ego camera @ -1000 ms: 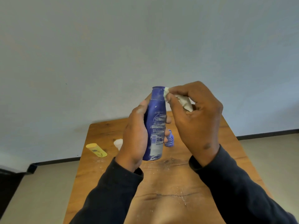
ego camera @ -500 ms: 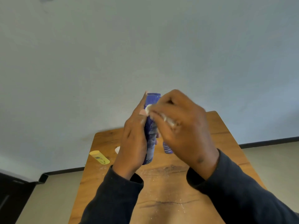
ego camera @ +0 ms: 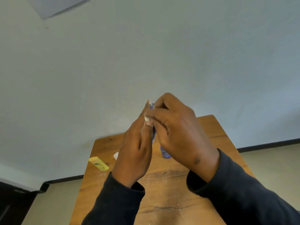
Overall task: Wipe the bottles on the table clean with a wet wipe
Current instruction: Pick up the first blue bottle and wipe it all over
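Observation:
My left hand (ego camera: 136,153) grips a tall blue bottle (ego camera: 153,132) upright above the wooden table (ego camera: 164,189); only a thin blue strip of it shows between my hands. My right hand (ego camera: 178,129) pinches a crumpled white wet wipe (ego camera: 146,118) and presses it against the bottle's upper part. Most of the bottle and the wipe are hidden by my fingers.
On the table, a yellow bottle (ego camera: 98,163) lies on its side at the left edge. A small white object (ego camera: 116,155) sits partly behind my left wrist. A small blue patterned bottle (ego camera: 165,153) stands behind my right hand. White crumbs dot the tabletop.
My right hand has carried the wipe from the bottle's right side across to its left side. The bottle turned edge-on and both hands closed over it. The camera tilted upward.

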The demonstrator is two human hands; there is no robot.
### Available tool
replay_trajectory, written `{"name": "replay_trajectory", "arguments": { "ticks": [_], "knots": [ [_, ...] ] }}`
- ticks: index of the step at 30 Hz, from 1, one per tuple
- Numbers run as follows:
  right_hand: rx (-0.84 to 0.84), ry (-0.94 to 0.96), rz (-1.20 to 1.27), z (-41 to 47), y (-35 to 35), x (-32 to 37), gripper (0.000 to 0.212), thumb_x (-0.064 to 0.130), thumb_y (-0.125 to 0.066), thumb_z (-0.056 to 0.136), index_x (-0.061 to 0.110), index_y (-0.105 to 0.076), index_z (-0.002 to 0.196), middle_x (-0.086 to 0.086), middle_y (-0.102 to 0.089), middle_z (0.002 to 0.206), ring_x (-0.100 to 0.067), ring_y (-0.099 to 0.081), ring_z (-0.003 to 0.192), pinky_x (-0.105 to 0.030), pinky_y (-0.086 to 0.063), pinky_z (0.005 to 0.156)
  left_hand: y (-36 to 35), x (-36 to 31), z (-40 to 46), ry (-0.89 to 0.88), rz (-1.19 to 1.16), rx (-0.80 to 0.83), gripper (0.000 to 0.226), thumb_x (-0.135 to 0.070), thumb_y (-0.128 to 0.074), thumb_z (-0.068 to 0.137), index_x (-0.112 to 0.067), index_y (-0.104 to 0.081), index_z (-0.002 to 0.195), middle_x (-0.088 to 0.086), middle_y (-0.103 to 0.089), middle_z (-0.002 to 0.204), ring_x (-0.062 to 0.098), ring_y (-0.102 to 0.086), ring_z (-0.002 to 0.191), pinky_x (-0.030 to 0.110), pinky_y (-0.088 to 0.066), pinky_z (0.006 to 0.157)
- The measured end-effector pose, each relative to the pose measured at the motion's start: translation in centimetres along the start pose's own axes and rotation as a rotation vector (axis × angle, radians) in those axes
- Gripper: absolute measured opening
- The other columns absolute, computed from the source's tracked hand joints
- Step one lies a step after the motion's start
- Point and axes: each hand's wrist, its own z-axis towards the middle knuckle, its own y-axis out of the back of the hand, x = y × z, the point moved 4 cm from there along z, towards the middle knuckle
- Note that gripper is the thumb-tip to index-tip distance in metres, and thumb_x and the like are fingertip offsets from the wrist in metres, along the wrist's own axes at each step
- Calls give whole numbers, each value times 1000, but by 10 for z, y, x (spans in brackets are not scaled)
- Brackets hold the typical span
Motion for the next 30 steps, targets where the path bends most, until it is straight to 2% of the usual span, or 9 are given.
{"name": "replay_trajectory", "arguments": {
  "ticks": [3,6,9,12,16,20,25,28,30],
  "knots": [
    [-105,-35,-13,6,9,-10,16,5,-60,90,3,-75,85,-8,-60,86,-20,-59,69,-36,-55,58,1,-2,1,29,60,-47,36,-26,-25,111,-21,-58,98,-26,-62,81,-1,-62,79,7,-42,72],
    [-26,33,3,1,2,2,16,5,-59,91,0,-74,92,-10,-60,92,-22,-59,78,-32,-55,64,6,-9,6,-1,26,-122,38,-17,-25,111,-33,-51,88,-2,-56,70,10,-53,60,17,-40,56],
    [-128,0,56,3,5,-8,12,-3,-68,87,2,-76,95,-9,-63,93,-18,-61,79,-22,-52,67,11,-3,7,90,-161,-171,37,-19,-28,112,-18,-62,100,9,-65,75,28,-60,61,39,-52,53],
    [-250,-62,111,8,15,-20,13,-5,-75,85,3,-76,95,-7,-65,93,-8,-59,80,-8,-48,73,12,-4,8,197,-259,-201,40,-26,-27,111,-4,-60,107,7,-71,76,21,-66,59,31,-56,52],
    [-164,52,205,0,6,-4,10,-3,-75,87,2,-77,95,-9,-68,94,-14,-65,81,-17,-53,72,20,-12,12,215,-304,-273,41,-10,-25,110,-5,-49,78,-8,-57,51,4,-56,44,12,-44,44],
    [-250,-50,316,5,13,-14,10,-2,-73,88,4,-77,95,-7,-68,95,-11,-65,80,-8,-52,62,17,-12,9,329,-433,-251,42,-25,-27,110,-6,-53,84,-7,-60,52,6,-60,46,17,-48,46],
    [-128,63,334,4,11,-1,10,3,-72,89,3,-79,97,-7,-71,96,-11,-68,81,-19,-57,66,23,-9,9,367,-417,-345,45,-24,-31,110,-11,-48,71,-12,-51,49,1,-51,46,13,-43,47],
    [-193,10,329,10,14,-9,10,2,-72,89,3,-78,97,-7,-70,96,-12,-68,80,-18,-57,63,26,-6,11,392,-444,-333,39,-30,-33,110,-5,-55,90,-7,-60,58,5,-60,52,17,-48,49],
    [-147,24,354,6,14,-9,9,1,-73,88,4,-78,96,-7,-70,96,-12,-68,80,-17,-57,66,27,-6,12,393,-480,-341,43,-31,-32,110,3,-58,104,2,-66,72,7,-63,58,21,-51,53]
  ]
}}
